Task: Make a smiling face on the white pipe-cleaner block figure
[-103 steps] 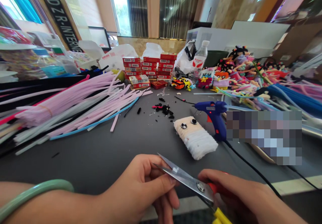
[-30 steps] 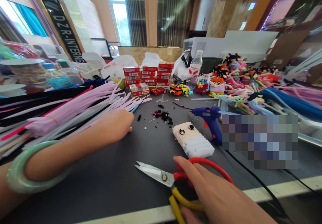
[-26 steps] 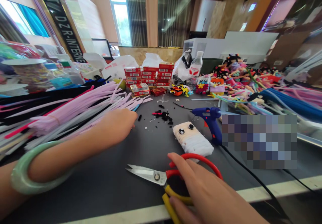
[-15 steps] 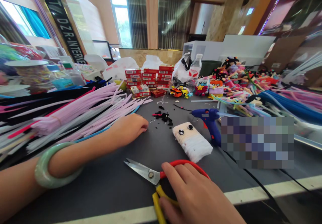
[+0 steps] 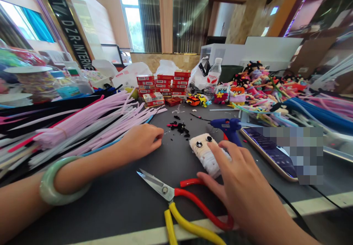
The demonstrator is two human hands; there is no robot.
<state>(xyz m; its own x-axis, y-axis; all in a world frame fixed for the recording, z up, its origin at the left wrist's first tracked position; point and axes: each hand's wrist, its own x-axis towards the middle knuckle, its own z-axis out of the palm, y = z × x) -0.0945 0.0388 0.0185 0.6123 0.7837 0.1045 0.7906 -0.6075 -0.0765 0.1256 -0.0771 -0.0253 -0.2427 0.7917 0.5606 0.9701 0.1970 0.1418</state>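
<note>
Head view: scissors [image 5: 176, 192] and a white figure [image 5: 205, 155] are partly covered by the spread right hand [image 5: 239, 179]; the left hand [image 5: 143, 139] is curled closed over the tabletop [image 5: 121, 215].

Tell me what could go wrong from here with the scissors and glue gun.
The scissors point toward the left forearm, so a stray move might nick it.
Their handles reach across the table's pale front edge; a bump could send them off.
The glue gun has its nozzle close to the white block; if hot, it might scorch it.
</note>
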